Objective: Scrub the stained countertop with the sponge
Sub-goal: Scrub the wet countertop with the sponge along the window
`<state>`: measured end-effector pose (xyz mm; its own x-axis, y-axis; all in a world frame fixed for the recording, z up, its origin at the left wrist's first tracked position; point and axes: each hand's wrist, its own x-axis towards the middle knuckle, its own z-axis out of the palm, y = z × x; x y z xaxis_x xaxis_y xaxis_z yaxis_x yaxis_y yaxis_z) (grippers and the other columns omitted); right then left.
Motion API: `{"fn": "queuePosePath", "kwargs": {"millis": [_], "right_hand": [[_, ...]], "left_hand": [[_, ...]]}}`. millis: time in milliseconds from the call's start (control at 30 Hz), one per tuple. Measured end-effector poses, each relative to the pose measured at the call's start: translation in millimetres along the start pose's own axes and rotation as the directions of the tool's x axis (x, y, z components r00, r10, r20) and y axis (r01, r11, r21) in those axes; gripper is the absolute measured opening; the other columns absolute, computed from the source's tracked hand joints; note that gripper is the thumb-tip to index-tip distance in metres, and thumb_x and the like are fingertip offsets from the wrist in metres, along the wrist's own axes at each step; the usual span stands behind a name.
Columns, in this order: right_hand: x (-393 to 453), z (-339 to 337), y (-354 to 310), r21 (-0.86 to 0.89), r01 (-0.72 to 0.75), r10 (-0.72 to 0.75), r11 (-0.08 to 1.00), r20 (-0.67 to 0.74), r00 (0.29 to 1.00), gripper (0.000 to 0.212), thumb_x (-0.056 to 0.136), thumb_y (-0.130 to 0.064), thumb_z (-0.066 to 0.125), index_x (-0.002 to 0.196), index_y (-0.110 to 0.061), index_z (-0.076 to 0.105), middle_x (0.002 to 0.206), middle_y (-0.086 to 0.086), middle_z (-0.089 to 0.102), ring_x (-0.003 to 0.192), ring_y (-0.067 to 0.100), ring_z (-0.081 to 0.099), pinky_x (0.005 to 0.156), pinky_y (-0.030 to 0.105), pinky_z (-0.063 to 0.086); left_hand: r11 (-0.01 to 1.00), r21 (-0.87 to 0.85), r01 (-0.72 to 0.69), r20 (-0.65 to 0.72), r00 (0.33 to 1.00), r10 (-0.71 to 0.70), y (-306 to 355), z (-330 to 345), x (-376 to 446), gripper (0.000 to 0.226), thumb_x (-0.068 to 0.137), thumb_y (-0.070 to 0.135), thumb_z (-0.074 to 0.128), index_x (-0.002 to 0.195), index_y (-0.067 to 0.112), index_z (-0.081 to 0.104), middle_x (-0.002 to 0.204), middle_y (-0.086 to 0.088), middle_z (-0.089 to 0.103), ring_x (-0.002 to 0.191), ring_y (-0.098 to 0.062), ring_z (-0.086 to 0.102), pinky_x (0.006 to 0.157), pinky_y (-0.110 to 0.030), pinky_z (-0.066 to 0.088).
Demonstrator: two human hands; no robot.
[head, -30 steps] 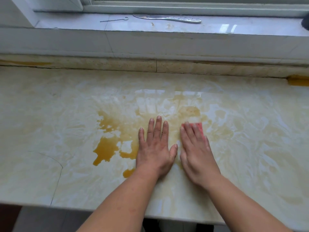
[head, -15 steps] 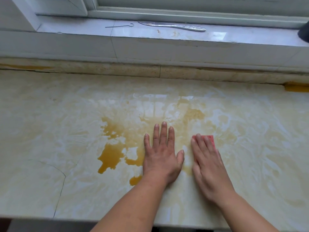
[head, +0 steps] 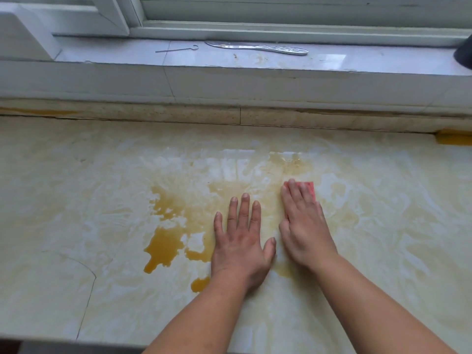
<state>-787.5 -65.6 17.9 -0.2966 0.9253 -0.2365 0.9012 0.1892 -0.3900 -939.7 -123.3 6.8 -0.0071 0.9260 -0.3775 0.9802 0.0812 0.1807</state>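
pressing flat on a pink sponge, the right hand lies palm down with fingers straight and held close together, covering most of it; only the sponge's far edge and right corner show past the fingertips. sponge sits on the cream marble countertop, right of centre, at the right edge of the smeared pale yellow film. left hand lies palm down on the counter just beside the right hand, fingers straight and slightly spread, thumb out to the right, holding nothing. its left side touches the wet orange stain, a pooled patch left of the hand, with a small separate blob near the wrist and thinner streaks running up and back from the pool. a thin crack curves across the countertop at lower left. behind the counter a low speckled backsplash strip, then a grey window sill. on the sill lie a silver knife-like utensil and a thin metal pin with a loop end, well apart from the hands. a yellow object is partly visible at the far right against the backsplash, can't tell what it is.
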Motion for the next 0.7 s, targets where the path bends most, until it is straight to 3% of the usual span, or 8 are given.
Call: {"fn": "queuePosePath", "kwargs": {"millis": [100, 167, 333, 433, 533, 700], "right_hand": [[-45, 6, 2, -0.011, 0.008, -0.007, 1.000, 0.064, 0.998, 0.080, 0.083, -0.044, 0.010, 0.159, -0.030, -0.011, 0.164, -0.015, -0.026, 0.147, 0.008, -0.033, 0.124, 0.039, -0.008], [-30, 3, 6, -0.025, 0.009, -0.007, 1.000, 0.073, 0.997, 0.081, 0.082, -0.045, 0.009, 0.159, -0.029, -0.011, 0.164, -0.013, -0.027, 0.147, 0.010, -0.034, 0.124, 0.039, -0.011], [19, -9, 11, -0.022, 0.033, -0.032, 0.999, 0.053, 0.998, 0.075, 0.093, -0.033, 0.027, 0.162, -0.025, -0.003, 0.166, -0.012, -0.021, 0.150, 0.013, -0.029, 0.122, 0.040, -0.009], [-34, -2, 26, -0.007, 0.072, -0.072, 0.997, 0.039, 0.997, 0.077, 0.088, -0.037, 0.020, 0.161, -0.027, -0.005, 0.166, -0.012, -0.022, 0.150, 0.011, -0.028, 0.124, 0.040, -0.005], [-89, 6, 48, -0.029, 0.073, -0.072, 0.997, 0.043, 0.996, 0.076, 0.090, -0.035, 0.023, 0.161, -0.028, -0.001, 0.167, -0.014, -0.018, 0.153, 0.014, -0.019, 0.123, 0.044, 0.003], [-31, -7, 45, 0.017, -0.010, 0.010, 1.000, 0.012, 1.000, 0.076, 0.089, -0.037, 0.017, 0.161, -0.027, -0.005, 0.166, -0.011, -0.021, 0.149, 0.011, -0.030, 0.125, 0.040, -0.007]], "left_hand": [[1.000, 0.021, 0.007, -0.012, 1.000, -0.007, 0, 1, 0, 0.083, 0.103, 0.064, 0.014, 0.158, 0.023, -0.032, 0.156, -0.001, -0.054, 0.146, -0.024, -0.048, 0.122, -0.058, -0.021], [0.999, 0.039, 0.017, -0.004, 1.000, -0.017, 1, 0, 0, 0.083, 0.103, 0.064, 0.014, 0.158, 0.023, -0.033, 0.156, 0.000, -0.054, 0.146, -0.023, -0.048, 0.122, -0.058, -0.020], [0.998, 0.061, 0.028, 0.012, 1.000, -0.028, 0, 0, 1, 0.082, 0.100, 0.067, 0.009, 0.158, 0.027, -0.033, 0.156, 0.003, -0.054, 0.145, -0.019, -0.049, 0.123, -0.055, -0.021], [0.996, 0.081, 0.040, 0.004, 0.999, -0.040, 0, 2, 1, 0.085, 0.091, 0.068, -0.002, 0.157, 0.027, -0.034, 0.156, 0.004, -0.055, 0.146, -0.019, -0.048, 0.124, -0.055, -0.018], [0.996, 0.078, 0.037, -0.008, 0.999, -0.037, 0, 4, 2, 0.083, 0.095, 0.068, 0.004, 0.157, 0.027, -0.034, 0.156, 0.004, -0.054, 0.147, -0.019, -0.047, 0.125, -0.055, -0.017], [0.996, 0.075, 0.042, -0.031, 0.999, -0.040, 0, 7, 3, 0.084, 0.091, 0.069, -0.002, 0.158, 0.027, -0.031, 0.159, 0.005, -0.051, 0.148, -0.017, -0.045, 0.125, -0.054, -0.017]]}}
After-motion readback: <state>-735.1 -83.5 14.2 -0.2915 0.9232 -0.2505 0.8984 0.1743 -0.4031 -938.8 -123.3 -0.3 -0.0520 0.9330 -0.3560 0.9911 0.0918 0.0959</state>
